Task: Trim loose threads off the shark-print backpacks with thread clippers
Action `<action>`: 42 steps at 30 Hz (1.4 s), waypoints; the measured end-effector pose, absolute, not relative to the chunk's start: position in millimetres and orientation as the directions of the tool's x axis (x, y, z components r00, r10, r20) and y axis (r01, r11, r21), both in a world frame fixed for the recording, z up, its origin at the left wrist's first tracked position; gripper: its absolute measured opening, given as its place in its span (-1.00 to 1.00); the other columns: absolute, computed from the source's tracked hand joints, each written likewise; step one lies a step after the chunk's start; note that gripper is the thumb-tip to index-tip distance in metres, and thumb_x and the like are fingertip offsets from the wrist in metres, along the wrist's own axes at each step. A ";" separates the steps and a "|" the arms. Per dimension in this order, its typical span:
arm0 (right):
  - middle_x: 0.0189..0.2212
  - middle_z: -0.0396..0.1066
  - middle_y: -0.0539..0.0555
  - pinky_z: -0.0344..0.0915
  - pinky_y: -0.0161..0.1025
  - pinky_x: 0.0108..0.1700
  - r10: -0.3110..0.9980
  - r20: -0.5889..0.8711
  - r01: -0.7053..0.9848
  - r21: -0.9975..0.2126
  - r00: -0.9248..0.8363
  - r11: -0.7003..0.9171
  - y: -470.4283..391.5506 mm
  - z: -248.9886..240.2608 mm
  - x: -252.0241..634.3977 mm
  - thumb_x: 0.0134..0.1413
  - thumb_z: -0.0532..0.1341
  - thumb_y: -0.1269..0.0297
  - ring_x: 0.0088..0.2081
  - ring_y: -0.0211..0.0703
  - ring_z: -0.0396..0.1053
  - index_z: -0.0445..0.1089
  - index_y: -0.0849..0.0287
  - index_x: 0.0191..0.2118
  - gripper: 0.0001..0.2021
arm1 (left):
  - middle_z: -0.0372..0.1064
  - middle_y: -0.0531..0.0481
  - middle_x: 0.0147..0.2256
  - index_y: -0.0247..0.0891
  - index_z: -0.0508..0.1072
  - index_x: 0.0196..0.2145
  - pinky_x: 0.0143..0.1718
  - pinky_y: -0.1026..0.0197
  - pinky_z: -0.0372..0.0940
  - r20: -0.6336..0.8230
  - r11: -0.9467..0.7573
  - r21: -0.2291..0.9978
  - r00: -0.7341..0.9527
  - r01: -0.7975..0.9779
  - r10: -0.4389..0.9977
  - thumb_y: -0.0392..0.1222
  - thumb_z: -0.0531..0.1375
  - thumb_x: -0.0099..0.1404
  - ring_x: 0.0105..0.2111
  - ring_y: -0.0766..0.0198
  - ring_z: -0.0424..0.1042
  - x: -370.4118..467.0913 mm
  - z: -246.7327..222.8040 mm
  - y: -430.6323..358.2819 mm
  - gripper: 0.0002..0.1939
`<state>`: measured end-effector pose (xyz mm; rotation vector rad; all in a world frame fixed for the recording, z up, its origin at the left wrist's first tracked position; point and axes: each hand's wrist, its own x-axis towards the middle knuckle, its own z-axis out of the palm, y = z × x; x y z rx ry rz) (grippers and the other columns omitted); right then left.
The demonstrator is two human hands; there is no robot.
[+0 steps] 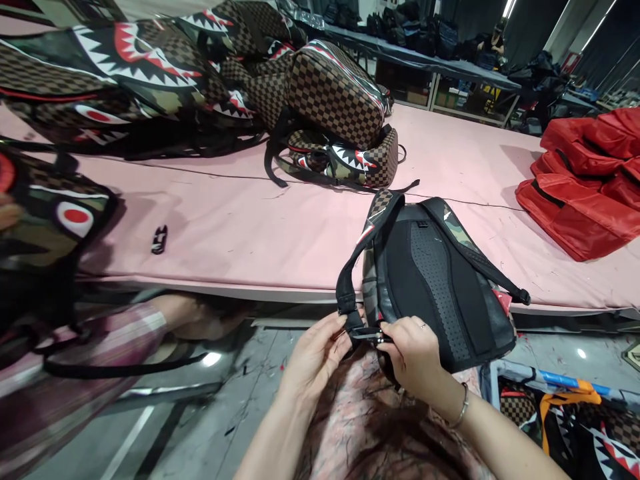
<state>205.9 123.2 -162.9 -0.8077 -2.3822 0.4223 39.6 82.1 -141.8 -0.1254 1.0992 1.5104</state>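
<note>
A black-backed backpack (437,287) leans on the table's front edge, its padded back facing me. Its left shoulder strap (346,283) hangs down to my hands. My left hand (320,347) is closed, pinching the strap's lower end by its black fitting. Close by on the right, my right hand (413,350) is closed at the bag's lower corner. Its fingers grip a slim dark piece with shiny edges (369,335) that spans the gap between both hands; I cannot tell its kind. The other shoulder strap (493,273) lies loose along the bag's right side.
Checkered shark-face backpacks (335,93) are piled along the far side of the pink table (225,227). A small black-and-white item (159,240) lies at left. Red bags (585,187) sit at right. Beside me on the left, another person's arm (187,313) and a bag show.
</note>
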 end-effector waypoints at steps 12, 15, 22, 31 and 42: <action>-0.38 0.31 0.07 0.00 -0.17 -0.34 0.598 0.446 0.556 -0.238 -0.666 0.796 118.9 -152.2 199.0 0.20 0.04 0.31 -0.37 -0.13 0.13 0.33 0.22 -0.09 -0.78 | 0.41 -0.10 -0.43 -0.48 0.44 -0.42 -0.55 0.42 0.35 -0.618 0.066 0.592 -0.400 -0.804 0.676 -0.55 0.14 0.10 -0.53 0.40 0.38 54.3 -133.9 79.6 -0.88; -0.39 0.32 0.05 -0.01 -0.17 -0.35 0.600 0.460 0.564 -0.231 -0.654 0.793 119.4 -151.2 200.1 0.18 0.06 0.34 -0.38 -0.14 0.12 0.33 0.21 -0.12 -0.80 | 0.42 -0.13 -0.37 -0.48 0.45 -0.40 -0.48 0.39 0.37 -0.605 0.062 0.605 -0.409 -0.793 0.683 -0.55 0.13 0.12 -0.47 0.37 0.40 55.6 -136.7 79.6 -0.87; -0.39 0.35 0.03 0.09 -0.24 -0.28 0.689 0.453 0.419 -0.562 -0.565 0.713 123.1 -151.0 203.0 0.20 0.03 0.34 -0.35 -0.20 0.21 0.34 0.21 -0.28 -0.84 | 0.43 -0.11 -0.32 -0.42 0.47 -0.35 -0.38 0.34 0.39 -0.548 0.030 0.624 -0.410 -0.781 0.729 -0.41 0.31 -0.02 -0.38 0.32 0.43 53.8 -147.7 73.7 -0.80; -0.35 0.36 0.00 0.18 -0.40 -0.36 0.831 0.145 0.129 -0.959 -0.537 0.251 141.6 -163.4 179.7 -0.09 0.26 0.33 -0.40 -0.31 0.25 0.39 0.20 -0.19 -0.74 | 0.39 -0.14 -0.13 -0.33 0.35 -0.05 -0.22 0.39 0.34 -0.428 0.065 0.690 -0.334 -0.720 0.840 -0.34 0.39 -0.13 -0.20 0.31 0.41 55.8 -155.5 65.8 -0.37; -0.51 0.29 -0.01 0.09 -0.38 -0.41 0.766 0.338 0.170 -0.851 -0.547 0.497 142.6 -167.2 176.2 -0.02 0.23 0.39 -0.45 -0.31 0.21 0.38 0.23 -0.43 -0.97 | 0.41 -0.05 -0.29 -0.31 0.27 0.01 -0.27 0.41 0.33 -0.413 0.102 0.734 -0.322 -0.671 0.852 -0.26 0.40 -0.12 -0.27 0.34 0.42 57.9 -159.6 64.3 -0.28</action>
